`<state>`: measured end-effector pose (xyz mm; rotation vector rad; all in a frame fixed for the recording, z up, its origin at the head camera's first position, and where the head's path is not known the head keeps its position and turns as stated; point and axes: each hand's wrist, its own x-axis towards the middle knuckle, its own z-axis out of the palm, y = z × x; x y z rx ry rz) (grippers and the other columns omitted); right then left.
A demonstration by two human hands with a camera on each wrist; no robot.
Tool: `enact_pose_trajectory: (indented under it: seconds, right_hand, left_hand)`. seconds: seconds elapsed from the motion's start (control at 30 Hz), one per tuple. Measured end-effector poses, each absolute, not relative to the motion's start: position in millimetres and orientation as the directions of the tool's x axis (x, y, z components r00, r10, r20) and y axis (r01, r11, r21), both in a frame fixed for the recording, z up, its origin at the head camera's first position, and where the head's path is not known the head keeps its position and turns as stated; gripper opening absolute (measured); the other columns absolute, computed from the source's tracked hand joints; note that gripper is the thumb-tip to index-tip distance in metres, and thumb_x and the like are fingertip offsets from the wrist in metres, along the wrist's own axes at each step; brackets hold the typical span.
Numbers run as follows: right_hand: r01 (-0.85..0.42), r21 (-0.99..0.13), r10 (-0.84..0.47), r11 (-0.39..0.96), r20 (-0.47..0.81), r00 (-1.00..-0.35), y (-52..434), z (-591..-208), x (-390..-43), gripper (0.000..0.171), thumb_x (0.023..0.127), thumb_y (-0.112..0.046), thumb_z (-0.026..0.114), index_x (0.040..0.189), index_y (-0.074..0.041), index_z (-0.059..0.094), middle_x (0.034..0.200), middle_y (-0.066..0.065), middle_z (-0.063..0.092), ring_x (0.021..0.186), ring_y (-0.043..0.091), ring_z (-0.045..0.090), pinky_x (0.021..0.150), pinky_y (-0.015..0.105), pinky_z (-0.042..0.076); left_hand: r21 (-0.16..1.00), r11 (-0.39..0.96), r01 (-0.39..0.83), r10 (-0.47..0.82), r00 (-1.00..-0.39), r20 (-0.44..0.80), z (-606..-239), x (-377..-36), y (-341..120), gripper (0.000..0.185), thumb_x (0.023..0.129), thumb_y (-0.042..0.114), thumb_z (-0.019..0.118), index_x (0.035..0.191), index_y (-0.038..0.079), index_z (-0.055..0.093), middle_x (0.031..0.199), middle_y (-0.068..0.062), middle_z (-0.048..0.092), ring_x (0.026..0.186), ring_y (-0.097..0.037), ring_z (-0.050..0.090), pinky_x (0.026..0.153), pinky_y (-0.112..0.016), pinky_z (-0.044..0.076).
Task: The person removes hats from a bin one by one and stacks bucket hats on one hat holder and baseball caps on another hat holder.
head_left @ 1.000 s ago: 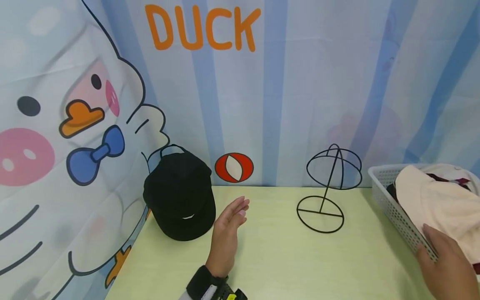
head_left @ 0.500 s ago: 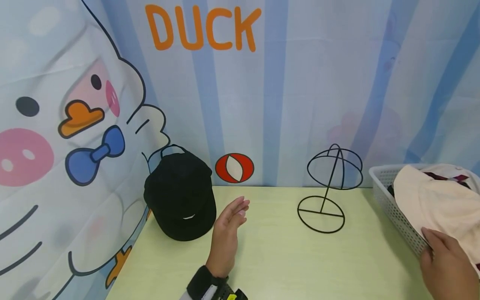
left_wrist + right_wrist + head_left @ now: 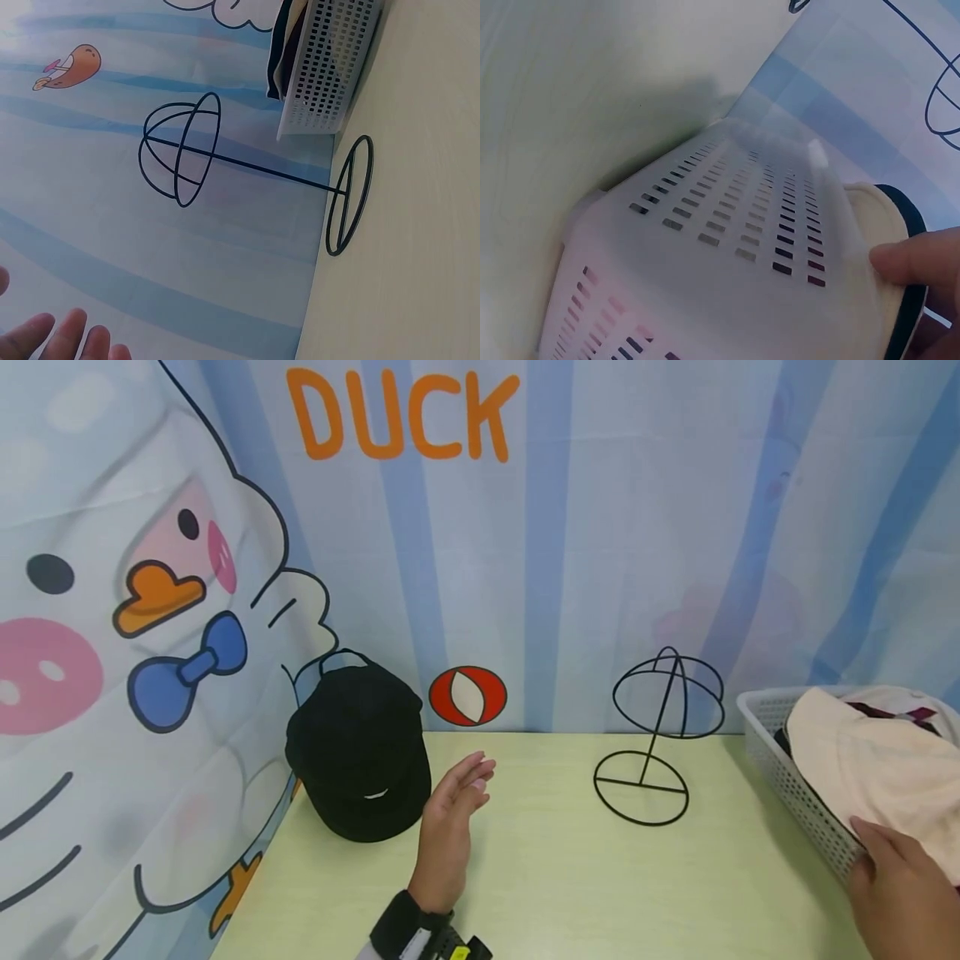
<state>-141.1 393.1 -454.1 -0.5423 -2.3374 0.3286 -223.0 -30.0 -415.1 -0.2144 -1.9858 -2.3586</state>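
Note:
My right hand (image 3: 903, 889) pinches the brim edge of a cream cap (image 3: 862, 760) at the near side of a white perforated basket (image 3: 798, 793). In the right wrist view the thumb lies against the cap's cream face (image 3: 874, 221), beside its dark band (image 3: 904, 315); the other fingers are mostly hidden. The cap lies on top of other headwear in the basket. My left hand (image 3: 448, 839) hovers with relaxed, extended fingers, holding nothing, just right of a black baseball cap (image 3: 356, 743). Only several of its fingertips (image 3: 67, 334) appear in the left wrist view.
A black wire hat stand (image 3: 641, 785) stands bare between the left hand and the basket. The black cap sits at the table's back left, by the duck-printed curtain (image 3: 472, 568). Pale yellow-green tabletop (image 3: 600, 893) spreads in front.
The right hand has shifted slightly, from beside the basket's rim to gripping the cream cap's brim edge. The left hand has hardly moved.

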Motion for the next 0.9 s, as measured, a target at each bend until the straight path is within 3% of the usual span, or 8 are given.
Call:
enact_pose_trajectory:
  seconds: [0.1,0.2,0.33,0.5,0.7,0.9]
  right_hand:
    - [0.199,-0.385,0.422,0.901,0.673,-0.607,396,-456,-142,0.034,0.087,0.015,0.051,0.116,0.01,0.067,0.113,0.033,0.064,0.1,0.052,0.06,0.084,0.061,0.047]
    - [0.197,-0.399,0.431,0.895,0.666,-0.609,397,-453,-143,0.03,0.091,0.013,0.052,0.116,0.01,0.067,0.112,0.035,0.064,0.099,0.052,0.061,0.082,0.061,0.048]
    - [0.336,-0.449,0.545,0.828,0.504,-0.67,398,-445,-145,0.032,0.097,0.007,0.049,0.126,0.008,0.063,0.117,0.037,0.062,0.099,0.053,0.062,0.082,0.061,0.048]
    - [0.483,-0.456,0.645,0.747,0.322,-0.693,398,-438,-146,0.037,0.103,0.001,0.043,0.138,0.004,0.055,0.123,0.037,0.059,0.1,0.052,0.062,0.081,0.06,0.048]
    - [0.419,-0.552,0.65,0.721,0.33,-0.684,396,-436,-145,0.039,0.106,0.002,0.039,0.143,0.006,0.048,0.122,0.041,0.056,0.099,0.056,0.058,0.08,0.064,0.046]
    - [0.382,-0.623,0.675,0.683,0.338,-0.656,393,-435,-144,0.042,0.108,0.0,0.029,0.148,0.006,0.042,0.129,0.04,0.054,0.109,0.057,0.054,0.09,0.067,0.047]
  left_hand:
    - [0.977,-0.175,0.125,0.05,-0.989,0.136,-416,-223,-30,0.04,0.105,0.018,0.048,0.145,0.011,0.052,0.14,-0.008,0.061,0.135,-0.023,0.054,0.111,-0.04,0.044]
    - [0.978,-0.173,0.121,0.051,-0.99,0.131,-416,-222,-30,0.04,0.105,0.019,0.048,0.145,0.011,0.052,0.14,-0.008,0.061,0.135,-0.023,0.054,0.111,-0.04,0.044]
    - [0.977,-0.177,0.116,0.054,-0.99,0.128,-416,-222,-30,0.04,0.105,0.018,0.048,0.145,0.011,0.052,0.14,-0.008,0.061,0.135,-0.024,0.054,0.111,-0.04,0.044]
    - [0.977,-0.179,0.117,0.059,-0.99,0.129,-415,-222,-28,0.04,0.105,0.018,0.048,0.144,0.011,0.052,0.139,-0.009,0.061,0.134,-0.024,0.054,0.11,-0.04,0.044]
    - [0.978,-0.168,0.122,0.046,-0.99,0.131,-416,-222,-28,0.039,0.106,0.019,0.048,0.144,0.01,0.053,0.139,-0.01,0.062,0.133,-0.023,0.055,0.109,-0.039,0.045]
    - [0.976,-0.178,0.122,0.056,-0.989,0.134,-416,-222,-28,0.038,0.105,0.019,0.049,0.142,0.01,0.054,0.138,-0.009,0.063,0.132,-0.022,0.056,0.109,-0.038,0.045]
